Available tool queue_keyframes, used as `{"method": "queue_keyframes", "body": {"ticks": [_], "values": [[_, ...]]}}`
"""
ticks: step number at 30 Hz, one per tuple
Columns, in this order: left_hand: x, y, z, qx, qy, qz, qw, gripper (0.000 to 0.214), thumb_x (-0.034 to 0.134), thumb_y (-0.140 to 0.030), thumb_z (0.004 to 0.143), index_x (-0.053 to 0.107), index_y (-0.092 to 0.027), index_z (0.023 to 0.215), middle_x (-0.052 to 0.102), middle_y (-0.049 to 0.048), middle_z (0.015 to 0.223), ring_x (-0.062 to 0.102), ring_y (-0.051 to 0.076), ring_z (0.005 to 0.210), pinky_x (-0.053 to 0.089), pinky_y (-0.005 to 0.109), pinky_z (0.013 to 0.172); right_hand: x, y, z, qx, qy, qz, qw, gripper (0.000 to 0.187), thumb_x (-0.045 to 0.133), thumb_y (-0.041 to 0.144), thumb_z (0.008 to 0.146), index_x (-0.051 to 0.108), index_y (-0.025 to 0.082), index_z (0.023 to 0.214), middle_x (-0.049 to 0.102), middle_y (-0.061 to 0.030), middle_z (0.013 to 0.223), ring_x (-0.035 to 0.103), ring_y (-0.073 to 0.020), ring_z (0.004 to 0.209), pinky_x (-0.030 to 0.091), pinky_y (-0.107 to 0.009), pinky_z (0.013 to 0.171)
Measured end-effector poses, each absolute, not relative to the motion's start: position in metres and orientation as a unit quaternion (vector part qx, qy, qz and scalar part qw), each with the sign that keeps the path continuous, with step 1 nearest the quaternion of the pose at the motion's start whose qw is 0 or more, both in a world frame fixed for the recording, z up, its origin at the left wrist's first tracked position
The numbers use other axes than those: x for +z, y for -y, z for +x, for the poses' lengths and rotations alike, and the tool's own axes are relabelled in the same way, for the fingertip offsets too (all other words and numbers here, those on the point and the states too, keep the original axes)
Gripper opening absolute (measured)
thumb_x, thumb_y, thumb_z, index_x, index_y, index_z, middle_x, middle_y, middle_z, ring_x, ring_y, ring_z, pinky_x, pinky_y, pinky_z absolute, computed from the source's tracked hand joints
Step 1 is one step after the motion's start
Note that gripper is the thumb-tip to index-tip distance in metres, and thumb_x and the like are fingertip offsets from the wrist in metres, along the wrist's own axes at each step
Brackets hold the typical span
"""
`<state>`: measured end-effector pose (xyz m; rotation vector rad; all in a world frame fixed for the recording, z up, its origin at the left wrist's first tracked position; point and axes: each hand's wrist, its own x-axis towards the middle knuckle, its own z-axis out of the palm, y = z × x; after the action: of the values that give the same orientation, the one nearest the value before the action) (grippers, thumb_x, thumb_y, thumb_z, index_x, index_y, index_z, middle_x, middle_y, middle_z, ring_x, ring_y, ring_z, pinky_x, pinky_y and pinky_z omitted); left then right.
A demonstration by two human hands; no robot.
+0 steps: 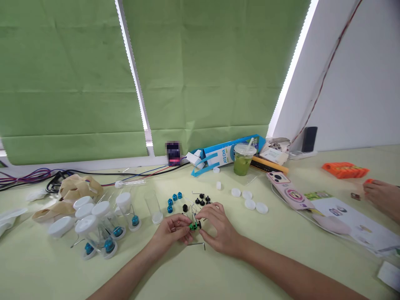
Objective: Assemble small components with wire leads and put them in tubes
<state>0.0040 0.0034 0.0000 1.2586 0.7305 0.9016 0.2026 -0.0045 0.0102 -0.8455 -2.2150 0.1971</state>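
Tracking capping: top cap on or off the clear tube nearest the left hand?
Off. The clear tube shows a bare upper rim; a white cap tops the neighbouring tube.

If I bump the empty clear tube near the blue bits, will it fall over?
The tube stands tall on a small round base, so it could tip. Being round, it might then roll. It looks empty, so it's probably light.

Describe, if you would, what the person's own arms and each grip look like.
The left grip and right grip are bare human hands without gloves. The left forearm and right forearm are uncovered, with no sleeve in view. No watch, bracelet or marking shows; a ring I cannot rule out.
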Motion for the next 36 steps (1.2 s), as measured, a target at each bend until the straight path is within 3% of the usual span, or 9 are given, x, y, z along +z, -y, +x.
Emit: {"method": "queue_keyframes", "body": {"ticks": [36], "values": [[-0.0041, -0.0048, 0.0013, 0.397, -0.312, 0.555, 0.661, 0.018, 0.063, -0.023, 0.074, 0.060, -0.012, 0.087, 0.066, 0.0073, 0.074, 0.063, 0.017, 0.063, 0.048, 0.027, 0.056, 0.0110, 0.0021, 0.2012, 0.072, 0.878, -0.317, 0.351, 0.016, 0.046, 0.015, 0.082, 0.053, 0.021, 0.095, 0.060, -0.0025, 0.087, 0.051, -0.0175, 0.091, 0.030, -0.038, 0.086]]}}
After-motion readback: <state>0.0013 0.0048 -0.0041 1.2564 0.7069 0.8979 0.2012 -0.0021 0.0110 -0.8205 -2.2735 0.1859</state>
